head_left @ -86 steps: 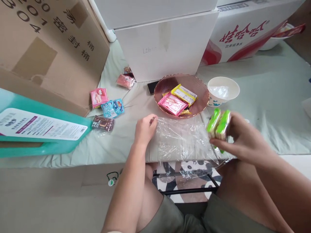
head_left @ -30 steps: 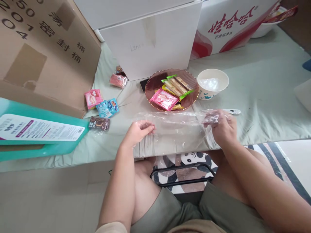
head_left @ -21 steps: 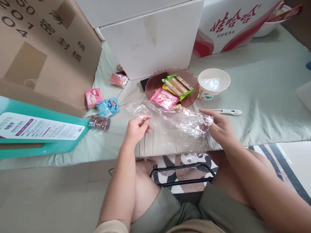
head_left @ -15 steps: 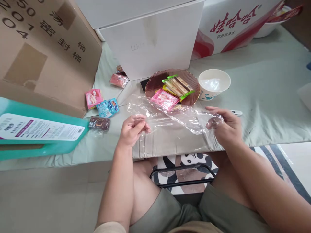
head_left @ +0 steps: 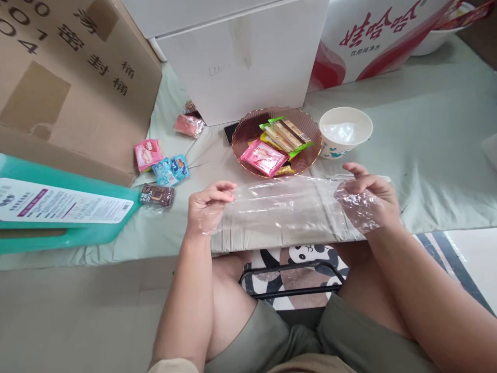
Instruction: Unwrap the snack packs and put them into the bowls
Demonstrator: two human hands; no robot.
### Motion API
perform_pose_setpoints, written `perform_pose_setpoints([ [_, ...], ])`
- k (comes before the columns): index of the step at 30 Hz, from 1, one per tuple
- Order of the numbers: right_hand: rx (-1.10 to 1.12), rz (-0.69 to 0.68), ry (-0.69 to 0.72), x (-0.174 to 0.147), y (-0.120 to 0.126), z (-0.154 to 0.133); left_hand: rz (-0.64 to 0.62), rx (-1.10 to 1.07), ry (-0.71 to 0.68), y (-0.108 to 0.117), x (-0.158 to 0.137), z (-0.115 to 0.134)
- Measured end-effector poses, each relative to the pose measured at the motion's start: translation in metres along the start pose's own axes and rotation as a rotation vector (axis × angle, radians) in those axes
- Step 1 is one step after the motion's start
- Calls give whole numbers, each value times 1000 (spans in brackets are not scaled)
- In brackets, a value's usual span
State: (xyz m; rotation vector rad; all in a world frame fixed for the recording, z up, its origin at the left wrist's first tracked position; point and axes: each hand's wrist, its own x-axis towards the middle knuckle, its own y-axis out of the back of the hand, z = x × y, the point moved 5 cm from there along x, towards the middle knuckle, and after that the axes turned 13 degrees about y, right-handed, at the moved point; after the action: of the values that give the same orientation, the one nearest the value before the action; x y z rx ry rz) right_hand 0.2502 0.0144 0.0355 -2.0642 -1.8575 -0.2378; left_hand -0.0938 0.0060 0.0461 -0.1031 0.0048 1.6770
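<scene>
A sheet of clear plastic film (head_left: 279,207) stretches between my two hands above the front of the table. My left hand (head_left: 209,204) pinches its left end, thumb against fingers. At the other end my right hand (head_left: 368,199) grips the film, which bunches over the palm. Just beyond the film stands a pinkish ribbed plate (head_left: 243,124) with a gold rim. On it lie a pink snack packet (head_left: 264,157) and several green-edged wafer packets (head_left: 289,135). Right of the plate is a white paper bowl (head_left: 345,147) with something clear and crumpled inside.
Left of the plate lie a pink packet (head_left: 148,154), blue packets (head_left: 171,170), a brown cocoa packet (head_left: 157,196) and a reddish packet (head_left: 189,126). A cardboard box (head_left: 77,103), a green container (head_left: 108,228) and white boxes (head_left: 248,67) border the table.
The film has come down off the plate's front and is now drawn flatter between my hands. My right hand has shifted slightly right, with more film gathered over it.
</scene>
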Motion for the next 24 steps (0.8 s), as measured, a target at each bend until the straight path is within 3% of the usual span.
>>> perform_pose_setpoints([
  [3, -113, 12, -23, 2, 2, 3, 48, 53, 49, -1, 6, -6],
  [7, -76, 86, -54, 1, 0, 0, 69, -138, 128, -2, 18, -11],
  [11, -63, 76, -237, -3, -1, 4, 51, -234, 220, -1, 21, -12],
  [16, -181, -6, -455, -8, 1, 21, 94, -93, 371, 3, 19, -22],
  [20, -195, -20, -399, -7, -1, 20, 143, 6, 345, 4, 17, -20],
  [24, -161, -5, -323, -5, -1, 16, 94, 36, 403, 5, 14, -15],
])
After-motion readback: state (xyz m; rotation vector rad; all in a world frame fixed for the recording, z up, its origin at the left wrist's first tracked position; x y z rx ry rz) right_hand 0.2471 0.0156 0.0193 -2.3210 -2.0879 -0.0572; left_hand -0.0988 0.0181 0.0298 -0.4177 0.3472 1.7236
